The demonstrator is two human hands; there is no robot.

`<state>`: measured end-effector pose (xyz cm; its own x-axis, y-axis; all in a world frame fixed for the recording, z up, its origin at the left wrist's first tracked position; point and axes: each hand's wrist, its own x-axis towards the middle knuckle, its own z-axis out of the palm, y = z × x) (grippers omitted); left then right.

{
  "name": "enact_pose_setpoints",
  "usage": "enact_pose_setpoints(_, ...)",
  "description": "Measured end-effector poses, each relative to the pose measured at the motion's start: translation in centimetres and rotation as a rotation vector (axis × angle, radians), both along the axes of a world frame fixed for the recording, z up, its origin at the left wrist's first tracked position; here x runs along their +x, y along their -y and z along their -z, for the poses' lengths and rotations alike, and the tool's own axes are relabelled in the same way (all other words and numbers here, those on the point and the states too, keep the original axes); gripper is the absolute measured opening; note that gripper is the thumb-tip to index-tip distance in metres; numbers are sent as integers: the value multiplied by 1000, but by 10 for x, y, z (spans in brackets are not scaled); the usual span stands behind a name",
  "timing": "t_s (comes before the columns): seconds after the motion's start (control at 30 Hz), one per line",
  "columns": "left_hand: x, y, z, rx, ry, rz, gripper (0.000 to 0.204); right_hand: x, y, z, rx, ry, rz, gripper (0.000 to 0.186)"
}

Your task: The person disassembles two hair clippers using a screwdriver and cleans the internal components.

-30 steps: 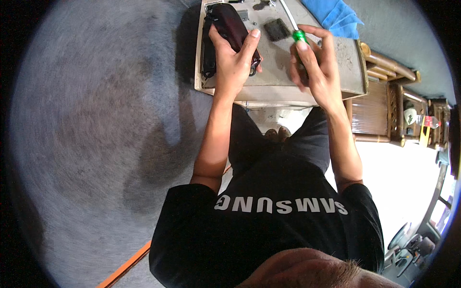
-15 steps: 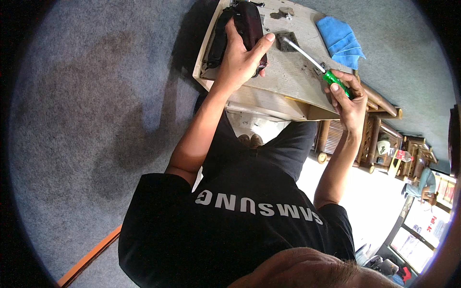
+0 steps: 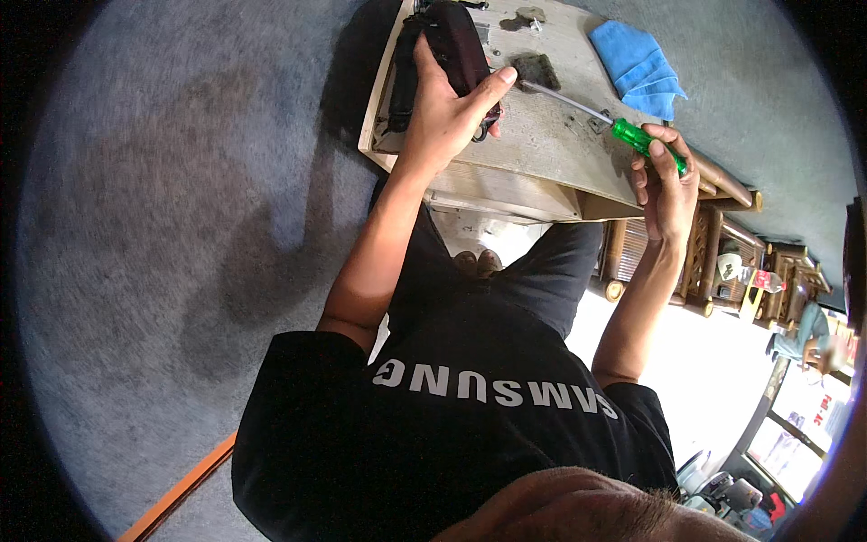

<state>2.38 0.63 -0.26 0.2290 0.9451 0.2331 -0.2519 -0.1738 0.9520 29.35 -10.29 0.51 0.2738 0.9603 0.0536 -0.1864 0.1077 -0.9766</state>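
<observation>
Glossy plastic screwdriver handle [image 3: 634, 138], matt cloth [image 3: 638, 70]

Desk top and the things on it

The pale desk [image 3: 551, 144] has a worn top marked with dark grime and an open recess [image 3: 614, 206] in its front. Toward the right lies a creased blue cloth [image 3: 638, 70]; nearer the middle, a dark pad [image 3: 542, 69]; beyond the pad, a small white piece [image 3: 536, 25]. Along the left side is a dark case [image 3: 462, 50], gripped by the left hand [image 3: 442, 113].

To your right you see a blue cloth [image 3: 638, 70] on the tabletop [image 3: 551, 135], bamboo furniture [image 3: 727, 185] beyond it and a red-labelled bottle [image 3: 769, 281], with an orange strip [image 3: 181, 490] at your lower left.
</observation>
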Motion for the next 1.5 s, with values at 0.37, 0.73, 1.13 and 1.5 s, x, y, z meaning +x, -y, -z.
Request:
enact_pose_setpoints(0.37, 1, -4, 3, 26, -46, -19, 93, 2, 0, -1, -3, -24, 32, 30)
enact_pose_setpoints(0.73, 2, -2, 4, 40, -56, -29, 91, 0, 0, -2, 28, 23, -64, 34)
enact_pose_setpoints(1.13, 2, 0, 3, 58, -105, -46, 110, -1, 0, -1, 24, 47, -75, 37)
enact_pose_setpoints(1.5, 3, -1, 5, 66, -118, -57, 111, -4, 0, -3, -1, 83, -54, 37)
